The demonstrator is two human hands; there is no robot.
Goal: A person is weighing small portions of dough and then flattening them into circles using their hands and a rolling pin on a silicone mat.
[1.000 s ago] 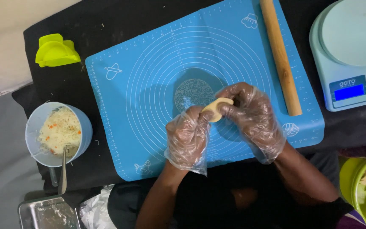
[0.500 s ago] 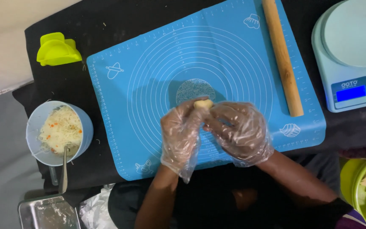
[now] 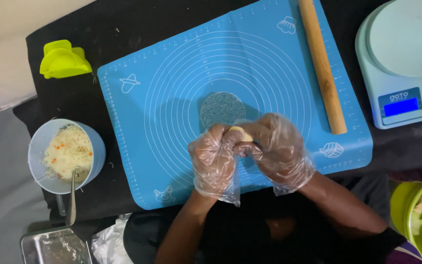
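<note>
Both hands, in clear plastic gloves, the left hand (image 3: 214, 159) and right hand (image 3: 275, 149), close together around a small pale dough piece (image 3: 241, 133) held just above the blue silicone pastry mat (image 3: 172, 98), near the long wooden rolling pin (image 3: 322, 66).

A wooden rolling pin (image 3: 322, 66) is lying along the right edge of the blue silicone mat (image 3: 172, 93), and a pale digital scale (image 3: 402, 61) is sitting just right of the mat. A lime-green dumpling mould (image 3: 63, 59) is resting off the mat's upper left corner. A blue bowl of shredded filling (image 3: 67, 155) is standing left of the mat, a spoon (image 3: 71, 200) leaning in it. A metal tray (image 3: 54, 246) is lying below the mat's lower left corner.
</note>
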